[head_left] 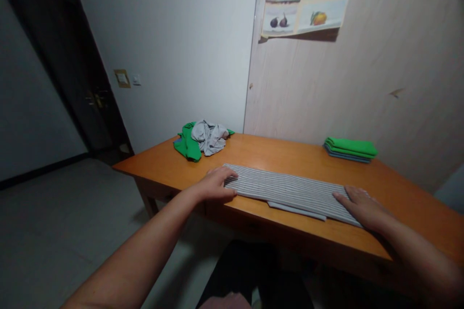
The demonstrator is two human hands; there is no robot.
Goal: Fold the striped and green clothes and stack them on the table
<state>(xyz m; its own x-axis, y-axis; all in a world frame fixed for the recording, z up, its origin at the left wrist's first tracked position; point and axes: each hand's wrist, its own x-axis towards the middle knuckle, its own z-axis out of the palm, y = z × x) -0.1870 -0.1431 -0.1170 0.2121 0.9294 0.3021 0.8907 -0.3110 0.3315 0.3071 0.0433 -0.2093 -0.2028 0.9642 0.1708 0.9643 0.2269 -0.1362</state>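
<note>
A grey-and-white striped cloth (286,187), folded into a long flat strip, lies along the front of the table. Below its near edge a piece of fabric (299,210) sticks out over the wood. My left hand (218,184) rests at the strip's left end, thumb apart from the fingers, which touch the top of the cloth. On the right end lies my right hand (364,206), palm down with its fingers stretched out over the stripes. Neither hand is closed around the fabric.
The orange-brown wooden table (279,149) stands against the wall. At its back left is a crumpled heap with a grey cloth (210,136) and a green cloth (188,142). A folded green-and-blue stack (351,148) sits at the back right. Fruit pictures (308,2) hang above.
</note>
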